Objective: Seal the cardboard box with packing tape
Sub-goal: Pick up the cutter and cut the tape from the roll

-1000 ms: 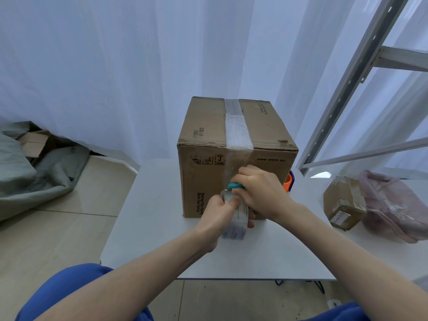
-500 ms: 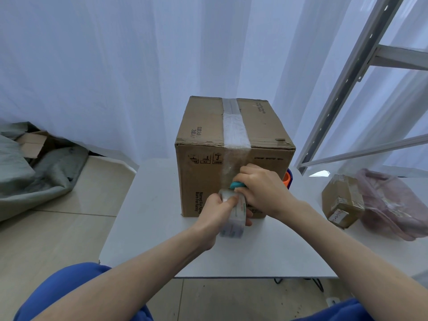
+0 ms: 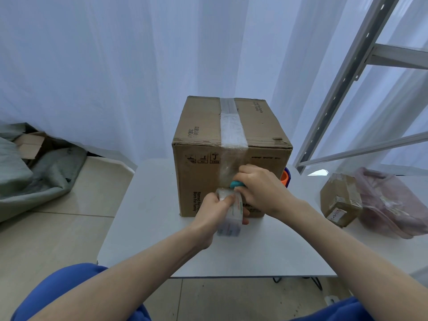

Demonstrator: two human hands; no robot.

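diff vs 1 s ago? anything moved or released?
Barely anything. The left hand keeps its grip on the tape roll, which sits at much the same spot low on the box front. The right hand stays closed on the teal tool at the tape strip. Nothing let go. The cardboard box, small parcel and table are unchanged.

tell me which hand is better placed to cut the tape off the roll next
Probably the right hand: it grips a teal-handled tool, likely a cutter, right where the tape strip leaves the tape roll on the box front. The left hand is busy holding the roll.
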